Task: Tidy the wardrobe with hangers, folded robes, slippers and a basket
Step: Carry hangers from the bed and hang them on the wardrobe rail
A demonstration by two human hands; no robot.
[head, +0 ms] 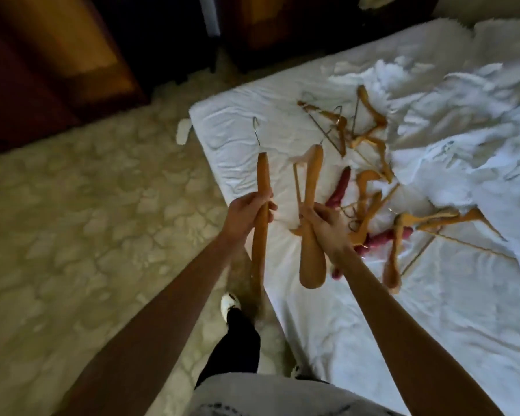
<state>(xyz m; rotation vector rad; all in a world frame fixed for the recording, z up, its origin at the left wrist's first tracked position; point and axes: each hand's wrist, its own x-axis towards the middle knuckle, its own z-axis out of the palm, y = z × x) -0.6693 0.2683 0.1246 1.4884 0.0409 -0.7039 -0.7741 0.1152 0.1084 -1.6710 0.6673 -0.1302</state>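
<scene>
Over the bed [282, 121], each hand, left [246, 216] and right [324, 228], grips a wooden hanger [263, 181].

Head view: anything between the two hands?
Only bare white bed sheet shows in the gap in the head view. The left hand grips one wooden hanger, the right hand another hanger.

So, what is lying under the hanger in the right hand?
Under the hanger that the right hand grips lies the white bed sheet. A dark red hanger shows beside it; the hand and forearm cover part of that one.
</scene>
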